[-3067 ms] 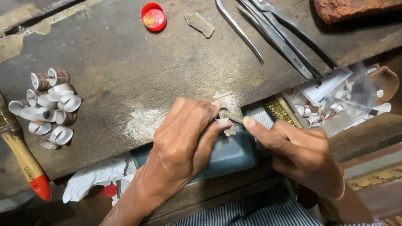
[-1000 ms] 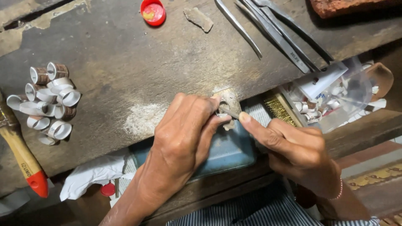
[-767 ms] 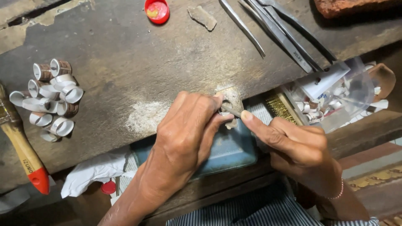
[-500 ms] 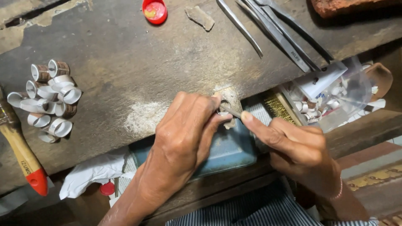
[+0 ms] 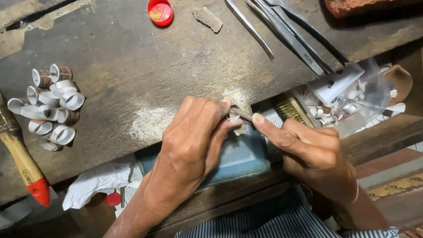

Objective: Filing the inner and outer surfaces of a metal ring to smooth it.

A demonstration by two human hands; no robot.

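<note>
The left hand (image 5: 191,141) pinches one small metal ring (image 5: 232,115) against the worn bench peg (image 5: 240,102); the right hand (image 5: 308,152) closes around a thin file (image 5: 245,116) on it. Filing looks underway, a pile of rings (image 5: 50,105) lying well apart on the workbench (image 5: 132,57)

Soft, even daylight; sharp focus; faint shadows under hands; slight wide-angle bend at edges.

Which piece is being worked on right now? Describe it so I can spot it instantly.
Start at the dark wooden bench and go to its near edge, where both hands meet above a blue tray. The small metal ring is pinched in the left hand. Unlike the pile of rings at far left, it sits alone in fingertips.
</note>
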